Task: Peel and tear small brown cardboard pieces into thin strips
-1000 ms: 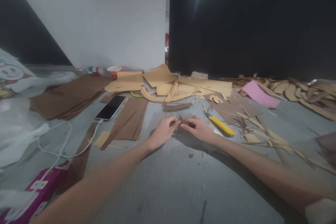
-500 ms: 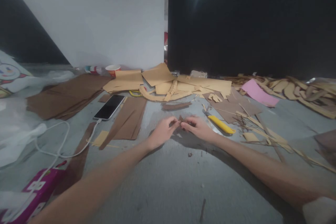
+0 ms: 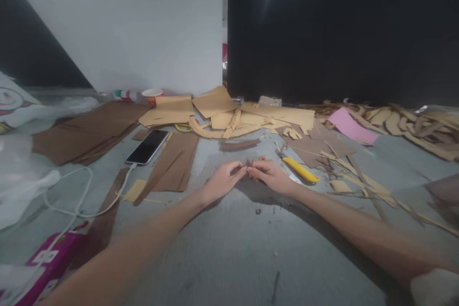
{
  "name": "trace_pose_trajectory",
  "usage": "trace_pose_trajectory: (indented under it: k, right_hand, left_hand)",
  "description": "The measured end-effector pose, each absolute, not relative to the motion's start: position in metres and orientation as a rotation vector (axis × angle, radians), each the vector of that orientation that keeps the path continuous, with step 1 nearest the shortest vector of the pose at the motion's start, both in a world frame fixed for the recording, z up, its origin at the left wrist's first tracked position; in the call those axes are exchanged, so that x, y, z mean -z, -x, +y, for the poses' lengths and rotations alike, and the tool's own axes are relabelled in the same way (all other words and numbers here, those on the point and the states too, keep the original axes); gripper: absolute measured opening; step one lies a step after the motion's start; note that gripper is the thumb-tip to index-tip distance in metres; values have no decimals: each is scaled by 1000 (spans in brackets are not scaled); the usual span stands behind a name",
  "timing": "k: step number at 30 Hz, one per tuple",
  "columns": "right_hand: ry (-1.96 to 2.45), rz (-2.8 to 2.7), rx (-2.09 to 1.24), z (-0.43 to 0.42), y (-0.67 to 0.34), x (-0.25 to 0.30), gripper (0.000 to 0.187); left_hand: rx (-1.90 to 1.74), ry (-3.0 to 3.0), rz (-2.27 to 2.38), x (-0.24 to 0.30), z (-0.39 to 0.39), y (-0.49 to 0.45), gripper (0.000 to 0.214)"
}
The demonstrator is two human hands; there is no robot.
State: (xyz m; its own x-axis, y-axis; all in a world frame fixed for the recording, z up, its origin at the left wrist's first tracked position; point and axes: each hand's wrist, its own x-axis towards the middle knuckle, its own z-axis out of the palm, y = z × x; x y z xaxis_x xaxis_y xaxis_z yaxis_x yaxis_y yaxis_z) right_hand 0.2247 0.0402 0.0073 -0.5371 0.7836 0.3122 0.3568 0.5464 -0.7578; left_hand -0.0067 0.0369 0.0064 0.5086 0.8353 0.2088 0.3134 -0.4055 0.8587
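Observation:
At the middle of the grey table (image 3: 229,248), my left hand (image 3: 223,180) and my right hand (image 3: 270,175) meet fingertip to fingertip. Between them they pinch a small dark brown piece of sheet material (image 3: 248,163), mostly hidden by the fingers. Just right of my right hand lies a yellow utility knife (image 3: 300,169). A curved brown strip (image 3: 239,145) rests beyond the hands. Tiny brown scraps (image 3: 258,211) are scattered on the near side.
Brown sheets (image 3: 177,165) and a phone (image 3: 148,147) with a white cable lie left, near a magenta power strip (image 3: 53,258). Tan sheets (image 3: 172,109) and a paper cup (image 3: 152,95) stand behind. Offcut strips (image 3: 373,184) and a pink sheet (image 3: 353,125) lie right.
The fingertips of both hands have come slightly closer together around the brown piece. The whole view has shifted a little; the things on the table stay in place.

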Motion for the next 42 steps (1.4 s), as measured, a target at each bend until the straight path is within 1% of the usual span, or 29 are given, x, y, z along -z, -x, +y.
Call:
trace_pose_trajectory:
  k: [5,7,10,16,24,30,36,42]
  right_hand:
    - [945,-2116,-881,41,-223,-5,58]
    - [1000,-2062,-805,40,-221,-3,50]
    - [1038,-1917,-678,37,-220,3,30]
    - [990,-2027,-420,35,-219,9,17]
    - [1069,-2068,-375,37,-219,9,18]
    - [976,-2062,-354,38,-219,7,21]
    - [940,-2070,-315,42,-220,11,28]
    - [946,-2133,-281,42,-220,10,36]
  left_hand:
    - [-810,-1988,917,-3,37,6,44]
    - [-842,-1975,956,-2,38,7,44]
    - [-883,-1950,1009,-1,39,8,42]
    - [-887,-1992,987,-2,39,7,36]
    - [-902,-1942,994,-1,40,9,38]
    - [-926,-1744,983,-2,44,11,50]
    - [-945,-1560,944,2,53,16,59]
    - [-979,-1391,901,11,59,17,60]
